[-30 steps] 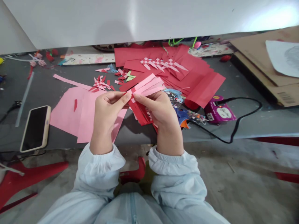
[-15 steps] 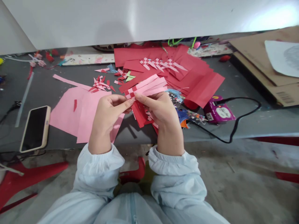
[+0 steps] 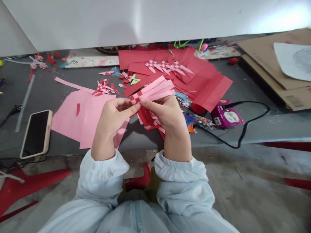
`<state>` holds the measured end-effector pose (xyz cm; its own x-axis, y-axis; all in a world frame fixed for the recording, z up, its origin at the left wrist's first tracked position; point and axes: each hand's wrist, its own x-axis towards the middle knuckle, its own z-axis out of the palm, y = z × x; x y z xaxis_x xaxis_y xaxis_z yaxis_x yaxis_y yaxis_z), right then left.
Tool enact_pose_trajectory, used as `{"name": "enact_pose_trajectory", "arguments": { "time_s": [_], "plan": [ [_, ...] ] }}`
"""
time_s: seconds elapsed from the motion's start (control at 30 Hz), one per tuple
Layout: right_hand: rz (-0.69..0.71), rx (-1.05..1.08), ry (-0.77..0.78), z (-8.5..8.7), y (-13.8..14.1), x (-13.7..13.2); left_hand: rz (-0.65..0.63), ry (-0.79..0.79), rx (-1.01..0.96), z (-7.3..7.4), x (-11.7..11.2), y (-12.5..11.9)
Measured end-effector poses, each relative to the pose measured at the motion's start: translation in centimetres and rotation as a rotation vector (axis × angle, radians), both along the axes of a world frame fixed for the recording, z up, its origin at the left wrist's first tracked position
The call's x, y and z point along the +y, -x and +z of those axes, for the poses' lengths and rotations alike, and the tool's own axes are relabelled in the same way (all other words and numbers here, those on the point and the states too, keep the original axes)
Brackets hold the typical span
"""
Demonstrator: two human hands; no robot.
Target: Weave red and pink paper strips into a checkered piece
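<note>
Between my two hands is a piece of woven paper strips point(image 3: 155, 89), checkered pink and red at its left end, with loose pink strips fanning out to the upper right. My left hand point(image 3: 116, 115) pinches the checkered end between thumb and fingers. With its thumb on top near the same end, my right hand point(image 3: 166, 113) grips the weave from the right; its other fingers are partly hidden underneath. Red strips point(image 3: 145, 116) hang down below the thumbs. Pink paper sheets point(image 3: 93, 113) lie under and beside my left hand.
Red paper sheets point(image 3: 209, 89) are piled at the back, with finished-looking woven pieces point(image 3: 167, 66) on top. Small woven scraps point(image 3: 104, 86) lie left of centre. A phone point(image 3: 36, 134) rests at the left edge, a purple box point(image 3: 227, 115) with a black cable at right, cardboard point(image 3: 272, 61) beyond.
The woven paper has turned slightly in my fingers, and the red strips below have shifted and folded lower. Both hands keep nearly the same place and grip.
</note>
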<state>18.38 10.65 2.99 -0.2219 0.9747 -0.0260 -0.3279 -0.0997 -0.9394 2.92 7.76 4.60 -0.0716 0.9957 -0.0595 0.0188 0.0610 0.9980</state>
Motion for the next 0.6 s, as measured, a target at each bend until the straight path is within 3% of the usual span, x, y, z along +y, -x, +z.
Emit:
{"name": "enact_pose_trajectory", "arguments": {
  "time_s": [0.17,0.3,0.6],
  "plan": [
    [0.0,-0.004,0.027,-0.27,-0.06,-0.08,0.049,-0.087,-0.003,-0.2,0.05,0.32],
    [0.001,-0.068,0.034,-0.5,-0.12,-0.06,0.113,-0.06,-0.017,-0.12,0.08,0.43],
    [0.073,-0.119,-0.002,-0.5,-0.41,0.14,0.017,-0.092,0.064,0.29,-0.33,0.51]
  ]
}}
